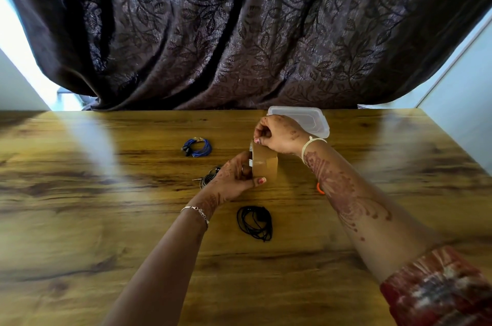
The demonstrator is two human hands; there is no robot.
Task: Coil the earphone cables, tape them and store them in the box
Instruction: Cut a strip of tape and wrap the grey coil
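Note:
My left hand grips a roll of brown tape, held upright above the wooden table. My right hand pinches the free end of the tape at the top of the roll. A coiled black earphone cable lies on the table just below the hands. A coiled blue earphone cable lies to the left. A dark cable with a metal plug is partly hidden behind my left hand. The clear plastic box sits behind my right hand, at the table's far edge.
A dark leaf-patterned curtain hangs behind the table. A small orange object peeks out from under my right forearm. Pale walls flank the table on both sides.

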